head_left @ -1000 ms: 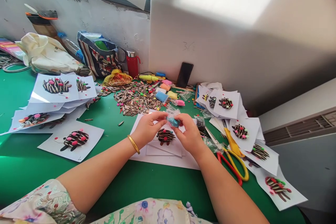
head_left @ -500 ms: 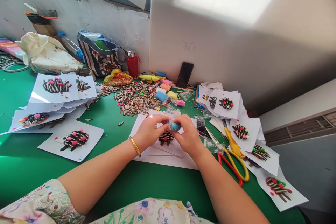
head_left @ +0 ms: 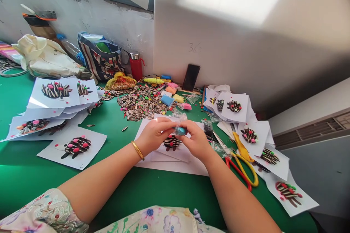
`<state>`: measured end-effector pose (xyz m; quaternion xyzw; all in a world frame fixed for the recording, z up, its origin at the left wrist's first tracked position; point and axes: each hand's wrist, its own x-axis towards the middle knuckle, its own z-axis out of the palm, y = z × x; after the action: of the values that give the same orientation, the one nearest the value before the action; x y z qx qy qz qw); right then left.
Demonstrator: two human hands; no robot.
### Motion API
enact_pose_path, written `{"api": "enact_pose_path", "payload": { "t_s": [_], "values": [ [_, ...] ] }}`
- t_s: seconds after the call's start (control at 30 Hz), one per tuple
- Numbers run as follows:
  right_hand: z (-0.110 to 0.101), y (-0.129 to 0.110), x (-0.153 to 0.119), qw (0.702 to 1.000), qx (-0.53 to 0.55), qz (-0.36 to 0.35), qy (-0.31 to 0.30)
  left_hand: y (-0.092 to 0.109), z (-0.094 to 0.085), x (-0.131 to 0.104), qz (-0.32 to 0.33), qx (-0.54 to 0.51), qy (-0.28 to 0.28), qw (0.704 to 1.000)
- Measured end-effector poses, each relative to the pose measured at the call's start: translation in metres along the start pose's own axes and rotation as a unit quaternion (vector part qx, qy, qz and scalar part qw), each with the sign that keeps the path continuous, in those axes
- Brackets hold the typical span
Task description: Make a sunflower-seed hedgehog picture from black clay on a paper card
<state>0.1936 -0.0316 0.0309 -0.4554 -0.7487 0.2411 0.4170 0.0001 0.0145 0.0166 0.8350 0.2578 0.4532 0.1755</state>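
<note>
Between my two hands is a lump of blue clay (head_left: 180, 131) in a clear plastic wrapper (head_left: 179, 117). My left hand (head_left: 157, 135) pinches the wrapper's side with thumb and fingers, a gold bangle on its wrist. My right hand (head_left: 197, 139) is closed around the lump's right side. Below them, partly hidden by the hands, lies a card with a seed-covered animal (head_left: 172, 142) dotted with red, on white paper (head_left: 175, 165).
Sunflower seeds (head_left: 139, 103) and small clay packets (head_left: 167, 100) lie beyond my hands. Scissors (head_left: 243, 167) and a yellow cutter (head_left: 242, 147) are at the right. Decorated cards lie left (head_left: 73, 147) and right (head_left: 253, 136). A phone (head_left: 191, 77) leans on the wall, near a red flask (head_left: 136, 66).
More of the blue clay shows smooth between my fingers, and the fingers have shifted slightly on the wrapper. The whole view has moved a little; the table things stay put.
</note>
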Motion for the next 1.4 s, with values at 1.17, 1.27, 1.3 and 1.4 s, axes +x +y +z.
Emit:
{"api": "enact_pose_path", "payload": {
  "t_s": [1.17, 1.27, 1.3, 1.4],
  "values": [
    [-0.005, 0.014, 0.003, 0.979, 0.145, 0.141, 0.014, 0.006, 0.002, 0.004, -0.19, -0.13, 0.049, 0.972],
    [-0.004, 0.012, 0.002, 0.978, 0.153, 0.143, 0.014, 0.004, 0.001, 0.002, -0.134, -0.068, 0.029, 0.988],
    [-0.004, 0.011, 0.002, 0.978, 0.154, 0.143, 0.012, 0.003, 0.001, 0.001, -0.122, -0.05, 0.023, 0.991],
    [-0.002, 0.01, 0.001, 0.982, 0.134, 0.134, -0.007, 0.003, 0.001, 0.0, -0.106, -0.009, -0.013, 0.994]
  ]
}}
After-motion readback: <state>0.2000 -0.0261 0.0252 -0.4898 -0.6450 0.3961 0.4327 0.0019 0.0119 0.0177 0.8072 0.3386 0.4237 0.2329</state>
